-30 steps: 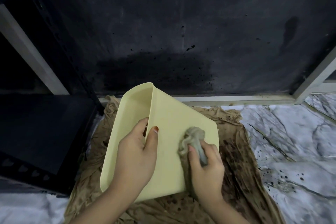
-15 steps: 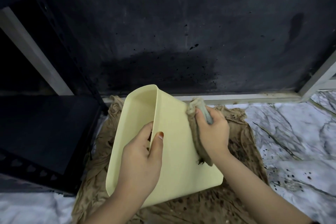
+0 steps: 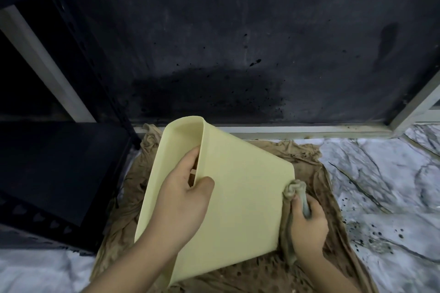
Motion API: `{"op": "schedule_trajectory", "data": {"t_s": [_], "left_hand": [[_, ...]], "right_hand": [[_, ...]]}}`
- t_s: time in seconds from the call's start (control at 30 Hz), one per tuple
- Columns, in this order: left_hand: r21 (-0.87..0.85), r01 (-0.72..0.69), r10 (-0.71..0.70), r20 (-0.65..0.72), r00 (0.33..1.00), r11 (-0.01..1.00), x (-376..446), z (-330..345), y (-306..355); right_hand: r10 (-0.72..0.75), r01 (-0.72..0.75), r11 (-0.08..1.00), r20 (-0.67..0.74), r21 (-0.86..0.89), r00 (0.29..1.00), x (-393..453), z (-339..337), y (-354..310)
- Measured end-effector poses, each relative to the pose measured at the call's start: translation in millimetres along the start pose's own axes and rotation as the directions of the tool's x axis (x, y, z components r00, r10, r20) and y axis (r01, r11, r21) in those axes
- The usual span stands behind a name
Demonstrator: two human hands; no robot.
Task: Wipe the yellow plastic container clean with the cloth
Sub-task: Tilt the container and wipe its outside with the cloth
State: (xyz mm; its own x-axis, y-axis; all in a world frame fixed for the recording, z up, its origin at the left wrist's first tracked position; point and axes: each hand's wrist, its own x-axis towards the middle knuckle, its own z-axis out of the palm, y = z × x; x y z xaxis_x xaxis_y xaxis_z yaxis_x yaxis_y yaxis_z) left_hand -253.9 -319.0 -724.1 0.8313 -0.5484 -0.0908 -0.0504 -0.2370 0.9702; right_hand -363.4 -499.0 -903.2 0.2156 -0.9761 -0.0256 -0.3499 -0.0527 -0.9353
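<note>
Centre frame: left hand (image 3: 181,200) grips yellow container (image 3: 240,197) rim | lower right: right hand (image 3: 307,226) clenches cloth (image 3: 294,189) on container's edge | apparently unlabelled

The left hand (image 3: 183,202) is gripping the rim of the yellow plastic container (image 3: 240,200), thumb outside, fingers inside, tilting it on its side. The right hand (image 3: 307,226) is pressing a bunched grey cloth (image 3: 294,189) against its right edge. A stained brown sheet (image 3: 319,197) is lying beneath, over the marble floor (image 3: 385,178).

Container (image 3: 238,197) on floor sheet (image 3: 333,240), L hand (image 3: 183,202) at rim, cloth (image 3: 294,191) at R edge.
</note>
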Motion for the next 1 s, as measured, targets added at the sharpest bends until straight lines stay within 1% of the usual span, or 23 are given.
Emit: {"op": "schedule_trajectory", "data": {"t_s": [0.13,0.2,0.27,0.37,0.47,0.53,0.6,0.63,0.73,0.77,0.83,0.93,1.0], "left_hand": [[-0.089,-0.005,-0.009,-0.152,0.988,0.996,5,3,4],[-0.087,-0.036,0.016,-0.219,0.976,0.996,8,4,4],[-0.064,-0.077,0.056,-0.276,0.960,0.995,9,6,1],[-0.032,-0.132,0.115,-0.316,0.942,0.991,5,7,0],[0.003,-0.182,0.174,-0.300,0.938,0.983,2,8,0],[0.059,-0.226,0.233,-0.280,0.931,0.972,0,10,-3],[0.102,-0.244,0.263,-0.259,0.929,0.964,-2,14,-7],[0.115,-0.248,0.269,-0.251,0.930,0.962,-3,14,-8],[0.134,-0.252,0.278,-0.229,0.933,0.958,-3,13,-11],[0.133,-0.249,0.273,-0.221,0.936,0.959,-3,12,-11],[0.138,-0.248,0.273,-0.217,0.937,0.959,-4,12,-11],[0.135,-0.246,0.270,-0.205,0.941,0.960,-5,12,-10],[0.136,-0.251,0.275,-0.205,0.939,0.958,-5,11,-11]], "right_hand": [[0.009,-0.011,1.000,0.050,0.027,0.999,-17,-9,-1],[-0.031,0.027,0.998,0.069,0.061,0.997,-29,-8,-5],[-0.132,0.124,0.986,0.069,0.109,0.989,-43,-5,-13],[-0.280,0.255,0.944,0.099,0.210,0.955,-59,0,-35],[-0.434,0.390,0.878,0.115,0.277,0.894,-63,8,-62],[-0.490,0.431,0.841,0.122,0.328,0.863,-63,12,-87],[-0.497,0.418,0.826,0.139,0.378,0.856,-59,12,-113],[-0.499,0.418,0.831,0.159,0.367,0.852,-54,11,-124],[-0.457,0.417,0.888,0.289,0.191,0.841,-32,3,-146],[-0.414,0.386,0.910,0.337,0.149,0.845,-24,-1,-149],[-0.342,0.342,0.937,0.387,0.071,0.857,-7,-6,-147],[-0.242,0.280,0.959,0.394,-0.042,0.887,17,-13,-133],[-0.163,0.208,0.974,0.367,-0.086,0.916,28,-16,-120]]}}
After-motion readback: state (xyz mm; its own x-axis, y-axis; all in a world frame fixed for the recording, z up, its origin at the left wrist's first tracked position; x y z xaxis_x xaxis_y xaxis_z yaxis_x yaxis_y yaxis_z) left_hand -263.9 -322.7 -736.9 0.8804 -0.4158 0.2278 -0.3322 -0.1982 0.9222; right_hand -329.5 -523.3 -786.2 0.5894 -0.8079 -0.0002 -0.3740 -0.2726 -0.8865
